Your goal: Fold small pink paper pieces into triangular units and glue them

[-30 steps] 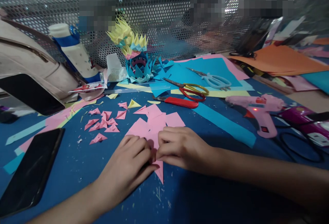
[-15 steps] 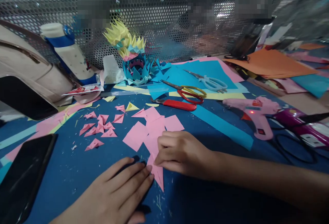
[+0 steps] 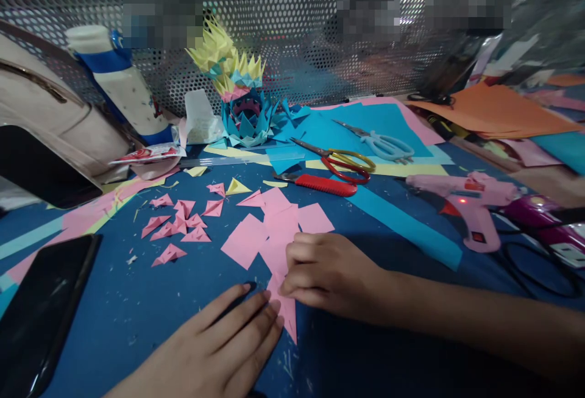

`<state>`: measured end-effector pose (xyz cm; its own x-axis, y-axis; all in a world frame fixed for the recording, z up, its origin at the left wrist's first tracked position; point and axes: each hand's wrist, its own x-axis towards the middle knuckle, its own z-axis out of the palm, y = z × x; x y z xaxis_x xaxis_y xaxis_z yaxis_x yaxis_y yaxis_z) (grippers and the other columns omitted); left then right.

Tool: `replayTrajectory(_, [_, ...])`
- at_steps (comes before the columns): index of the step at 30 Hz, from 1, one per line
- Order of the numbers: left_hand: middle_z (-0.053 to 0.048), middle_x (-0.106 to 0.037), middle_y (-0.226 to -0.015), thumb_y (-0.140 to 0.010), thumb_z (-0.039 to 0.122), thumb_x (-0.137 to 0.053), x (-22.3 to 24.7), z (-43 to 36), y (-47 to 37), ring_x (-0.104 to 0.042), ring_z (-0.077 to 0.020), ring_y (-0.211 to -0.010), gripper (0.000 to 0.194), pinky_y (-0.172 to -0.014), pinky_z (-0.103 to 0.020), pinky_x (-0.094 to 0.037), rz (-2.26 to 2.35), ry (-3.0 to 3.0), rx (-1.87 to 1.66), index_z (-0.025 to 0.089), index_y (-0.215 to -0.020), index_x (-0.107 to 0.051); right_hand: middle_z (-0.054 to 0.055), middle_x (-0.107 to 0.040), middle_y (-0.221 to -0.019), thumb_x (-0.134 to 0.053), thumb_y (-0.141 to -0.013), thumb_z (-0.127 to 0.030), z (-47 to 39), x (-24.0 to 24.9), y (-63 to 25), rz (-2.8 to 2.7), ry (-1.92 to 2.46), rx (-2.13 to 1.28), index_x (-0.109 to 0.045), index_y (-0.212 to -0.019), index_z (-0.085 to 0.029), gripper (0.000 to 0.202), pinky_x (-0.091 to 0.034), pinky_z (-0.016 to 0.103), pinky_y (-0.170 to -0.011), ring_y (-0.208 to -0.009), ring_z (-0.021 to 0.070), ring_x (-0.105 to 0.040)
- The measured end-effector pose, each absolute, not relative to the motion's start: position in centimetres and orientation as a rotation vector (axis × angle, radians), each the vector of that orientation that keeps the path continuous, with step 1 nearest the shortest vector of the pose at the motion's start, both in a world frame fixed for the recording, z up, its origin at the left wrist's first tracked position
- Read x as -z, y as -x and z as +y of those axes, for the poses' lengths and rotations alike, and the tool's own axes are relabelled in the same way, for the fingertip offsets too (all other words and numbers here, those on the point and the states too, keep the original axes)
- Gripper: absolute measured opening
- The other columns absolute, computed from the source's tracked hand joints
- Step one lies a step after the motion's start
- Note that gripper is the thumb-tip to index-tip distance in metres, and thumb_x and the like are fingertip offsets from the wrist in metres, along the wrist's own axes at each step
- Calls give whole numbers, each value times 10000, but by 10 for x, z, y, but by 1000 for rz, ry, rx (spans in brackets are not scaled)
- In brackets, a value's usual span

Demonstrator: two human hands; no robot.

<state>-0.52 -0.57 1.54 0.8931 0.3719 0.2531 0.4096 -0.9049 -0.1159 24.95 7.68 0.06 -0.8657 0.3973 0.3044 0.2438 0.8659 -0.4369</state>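
Observation:
A pink paper piece (image 3: 287, 311), folded to a point towards me, lies flat on the blue table. My left hand (image 3: 219, 337) rests beside it with fingers stretched out, their tips at the paper's left edge. The fingers of my right hand (image 3: 326, 270) are curled and closed on the paper's upper part, hiding some of it. Just beyond lie flat pink paper squares (image 3: 247, 241), partly overlapping. To the left is a loose group of small folded pink triangles (image 3: 180, 222), with a folded yellow triangle (image 3: 237, 186) behind them.
Red-handled scissors (image 3: 347, 169), a red cutter (image 3: 326, 184), light blue scissors (image 3: 388, 147) and a blue paper strip (image 3: 406, 227) lie beyond my right hand. A pink glue gun (image 3: 470, 203) with a cord is at right. Phones (image 3: 50, 300), a bottle (image 3: 123, 90) and a yellow-blue paper model (image 3: 247, 117) stand around.
The view has shifted slightly, so things on the table appear a little further right. Both hands keep nearly the same pose on the pink paper.

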Motion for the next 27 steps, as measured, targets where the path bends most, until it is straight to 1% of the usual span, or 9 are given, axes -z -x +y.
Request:
replayTrajectory(2, [-22,-696,-1308,-1115,320,-401,-15,-6,4,-598,-189,-1247,379,-1227,-330,-286,-586,2908,335,135,-1349,-635,6,-625,-819,-519,-1036,-257,77,0,-249,-2654,475,-556,-713,-914,-215,233,-360,296,-685,-769,152,-526])
replayTrajectory(3, [-28,-697,-1304,-1107,288,-424,-14,-6,3,-599,-186,-1244,360,-1219,-324,-305,-585,2913,331,127,-1358,-627,5,-622,-817,-523,-1033,-251,76,0,-249,-2653,478,-562,-709,-910,-214,226,-361,294,-685,-768,151,-525])
replayTrajectory(7, [-35,-686,-1321,-1083,224,-463,-14,-8,0,-592,-183,-1261,343,-1237,-321,-280,-583,2921,316,119,-1374,-611,7,-616,-815,-545,-1018,-230,76,-1,-248,-2652,471,-566,-701,-901,-204,197,-351,287,-672,-766,149,-519])
replayTrajectory(10, [-42,-682,-1330,-1080,212,-470,-14,-9,1,-605,-189,-1253,340,-1229,-329,-304,-549,2926,298,116,-1372,-613,5,-609,-800,-563,-1001,-212,76,0,-249,-2640,471,-567,-694,-885,-200,176,-342,289,-664,-759,150,-514])
replayTrajectory(14, [-28,-664,-1367,-1105,189,-375,-15,-10,2,-601,-184,-1264,366,-1220,-342,-323,-509,2904,290,142,-1387,-603,8,-612,-800,-565,-988,-184,76,1,-248,-2640,474,-608,-680,-881,-190,157,-355,284,-676,-765,152,-522])
replayTrajectory(18, [-32,-660,-1373,-1108,193,-377,-16,-11,2,-610,-177,-1259,360,-1192,-318,-365,-501,2901,312,142,-1383,-604,30,-658,-914,-597,-955,-152,75,-2,-246,-2645,548,-759,-660,-975,-179,72,-396,273,-737,-847,159,-569])
replayTrajectory(20, [-34,-674,-1352,-1103,201,-402,-16,-11,1,-623,-175,-1243,344,-1182,-306,-379,-507,2901,319,140,-1366,-616,38,-666,-961,-644,-921,-146,75,-5,-246,-2617,626,-841,-648,-1017,-174,100,-406,266,-743,-870,161,-580])
replayTrajectory(24, [-20,-684,-1334,-1102,172,-373,-15,-12,-1,-621,-176,-1237,354,-1180,-311,-377,-515,2887,316,145,-1340,-634,15,-643,-911,-662,-889,-111,77,-9,-246,-2574,645,-948,-623,-918,-168,75,-397,246,-719,-833,140,-573])
replayTrajectory(27, [-25,-691,-1319,-1100,179,-400,-11,-13,-1,-622,-177,-1229,330,-1201,-332,-350,-558,2896,354,136,-1311,-650,2,-628,-894,-666,-886,-116,79,-9,-246,-2598,612,-980,-611,-871,-173,81,-389,245,-723,-831,135,-571])
